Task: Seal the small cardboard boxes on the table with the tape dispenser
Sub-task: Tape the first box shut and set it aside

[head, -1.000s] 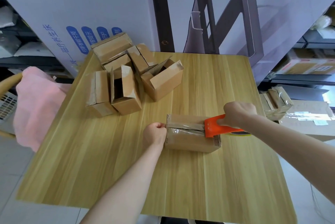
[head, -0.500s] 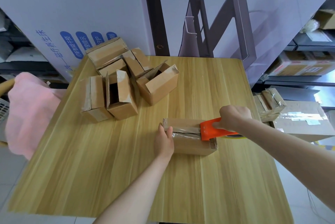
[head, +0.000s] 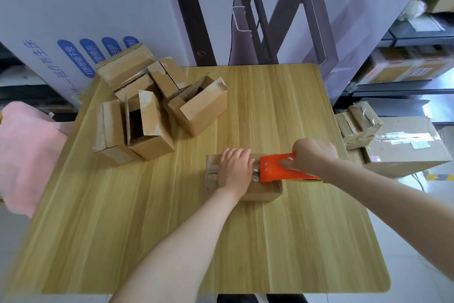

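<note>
1. Presently, left hand lies palm-down on top of the small box, fingers fairly straight and together, pressing on the flaps; it grips nothing.
2. Right hand is curled round the orange tape dispenser, thumb on its flat face. The dispenser's front edge sits on the small box's top, touching the left hand's fingertips.
3. Small box lies on its long side on the counter; clear tape shows along its top seam at the end left of the left hand. The dispenser's rear end overhangs the box's right end.
4. Heap of boxes sits far-left of the small box, well apart from it, at the counter's far corner. Several in the heap have flaps open; some lean on others.
5. Pink cloth hangs off the counter's edge, further left of the small box than the heap.
6. Large carton stands right of the small box, beyond the counter's edge; taped boxes lie on its near-left part.
7. White printed board stands behind the small box, past the counter's far edge.
</note>
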Demonstrator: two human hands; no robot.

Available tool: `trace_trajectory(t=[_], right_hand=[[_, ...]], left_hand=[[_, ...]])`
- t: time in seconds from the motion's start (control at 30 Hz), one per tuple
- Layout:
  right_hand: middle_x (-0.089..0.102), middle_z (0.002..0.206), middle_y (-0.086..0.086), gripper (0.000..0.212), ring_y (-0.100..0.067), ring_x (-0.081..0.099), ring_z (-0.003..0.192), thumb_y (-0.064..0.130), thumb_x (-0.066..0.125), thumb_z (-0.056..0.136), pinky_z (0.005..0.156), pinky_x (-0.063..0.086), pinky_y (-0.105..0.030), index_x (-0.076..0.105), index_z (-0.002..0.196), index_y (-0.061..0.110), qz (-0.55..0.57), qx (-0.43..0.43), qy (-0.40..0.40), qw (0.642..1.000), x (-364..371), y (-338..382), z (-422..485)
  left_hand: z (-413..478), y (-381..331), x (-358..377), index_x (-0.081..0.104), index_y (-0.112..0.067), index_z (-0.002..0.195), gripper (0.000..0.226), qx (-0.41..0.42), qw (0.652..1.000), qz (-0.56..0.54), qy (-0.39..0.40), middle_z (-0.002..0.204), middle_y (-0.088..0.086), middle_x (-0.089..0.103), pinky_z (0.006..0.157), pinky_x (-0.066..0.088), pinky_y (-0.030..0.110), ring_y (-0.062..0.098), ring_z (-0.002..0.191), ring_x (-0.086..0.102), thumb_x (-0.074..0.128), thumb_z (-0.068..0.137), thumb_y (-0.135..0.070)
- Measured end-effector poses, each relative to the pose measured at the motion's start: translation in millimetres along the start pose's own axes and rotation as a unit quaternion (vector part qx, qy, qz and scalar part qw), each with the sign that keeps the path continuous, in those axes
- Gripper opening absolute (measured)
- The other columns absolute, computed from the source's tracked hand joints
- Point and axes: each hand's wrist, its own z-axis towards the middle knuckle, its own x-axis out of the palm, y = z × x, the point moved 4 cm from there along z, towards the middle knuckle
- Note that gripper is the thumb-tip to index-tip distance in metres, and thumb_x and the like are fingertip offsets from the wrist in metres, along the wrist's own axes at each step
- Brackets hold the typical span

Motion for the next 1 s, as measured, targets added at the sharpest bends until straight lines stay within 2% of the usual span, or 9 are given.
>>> trace_trajectory(t=[0.1,0.17,0.27,0.33,0.53,0.67,0.8,0.9,1.0], right_hand=[[0.057,0.064,0.004,0.048,-0.013,0.049,0.046,0.064,0.050,0.082,0.042,0.032,-0.023,0.059,0.072,0.019,0.013,-0.014,-0.005,1.000,10.0,-10.7,-1.3],[0.058,0.062,0.002,0.050,-0.012,0.050,0.039,0.065,0.048,0.082,0.038,0.035,-0.023,0.062,0.071,0.019,0.041,-0.025,-0.006,0.999,19.0,-18.8,-1.5],[0.059,0.061,0.003,0.046,-0.013,0.057,0.035,0.067,0.047,0.080,0.033,0.041,-0.021,0.060,0.066,0.025,0.109,-0.056,0.001,0.992,33.1,-32.3,1.9],[0.059,0.060,0.005,0.045,-0.011,0.058,0.035,0.069,0.046,0.079,0.031,0.036,-0.017,0.058,0.064,0.028,0.146,-0.075,0.000,0.986,39.9,-40.3,5.1],[0.059,0.058,0.010,0.040,-0.002,0.057,0.048,0.065,0.048,0.078,0.042,0.034,-0.020,0.057,0.065,0.029,0.181,-0.128,-0.002,0.975,53.4,-57.9,16.2],[0.060,0.058,0.009,0.031,0.006,0.055,0.043,0.058,0.057,0.081,0.042,0.038,-0.021,0.061,0.067,0.030,0.209,-0.113,0.019,0.971,61.3,-99.4,17.9],[0.058,0.054,0.012,0.035,-0.001,0.057,0.043,0.063,0.054,0.078,0.041,0.036,-0.020,0.059,0.065,0.032,0.183,-0.104,0.020,0.977,66.8,-124.0,16.1],[0.058,0.060,0.010,0.045,-0.007,0.058,0.052,0.069,0.049,0.077,0.043,0.035,-0.021,0.061,0.068,0.027,0.115,-0.111,0.021,0.987,64.6,-104.1,24.0],[0.055,0.064,0.008,0.047,-0.012,0.054,0.057,0.068,0.049,0.079,0.045,0.031,-0.022,0.060,0.070,0.023,0.051,-0.122,0.030,0.991,55.7,-74.0,35.6]], left_hand=[[0.1,1.8,6.4,0.056,-0.020,0.114,0.033,-0.012,0.998,0.054,-0.014,0.112,-0.002,0.062,0.106,0.033,0.038,0.021,0.108,0.052,0.030,0.102,-0.036],[1.5,3.0,7.9,0.055,-0.021,0.110,0.033,-0.014,0.997,0.076,-0.015,0.107,-0.002,0.061,0.100,0.034,0.036,0.021,0.103,0.051,0.028,0.101,-0.037],[3.4,4.7,9.7,0.052,-0.023,0.111,0.037,-0.020,0.995,0.097,0.005,0.110,-0.005,0.057,0.100,0.031,0.034,0.019,0.105,0.049,0.021,0.100,-0.041],[3.3,5.8,10.6,0.051,-0.024,0.114,0.039,-0.020,0.995,0.102,0.014,0.113,-0.006,0.056,0.102,0.030,0.035,0.019,0.108,0.048,0.020,0.100,-0.043],[3.3,4.9,9.6,0.051,-0.025,0.117,0.040,-0.035,0.993,0.110,0.025,0.116,-0.008,0.056,0.105,0.026,0.034,0.017,0.111,0.046,0.019,0.099,-0.043],[3.6,3.8,9.2,0.051,-0.024,0.118,0.040,-0.042,0.993,0.103,0.027,0.117,-0.007,0.056,0.106,0.026,0.036,0.018,0.112,0.045,0.020,0.099,-0.041],[3.6,2.5,9.4,0.053,-0.022,0.117,0.039,-0.042,0.993,0.106,0.025,0.116,-0.006,0.057,0.106,0.028,0.038,0.019,0.111,0.047,0.022,0.100,-0.040],[3.3,2.4,8.3,0.054,-0.021,0.114,0.038,-0.048,0.994,0.097,0.014,0.113,-0.005,0.058,0.104,0.026,0.036,0.020,0.108,0.048,0.024,0.099,-0.040],[3.3,2.2,8.4,0.054,-0.022,0.114,0.038,-0.047,0.994,0.097,0.017,0.112,-0.006,0.058,0.105,0.027,0.036,0.020,0.108,0.048,0.024,0.100,-0.040]])
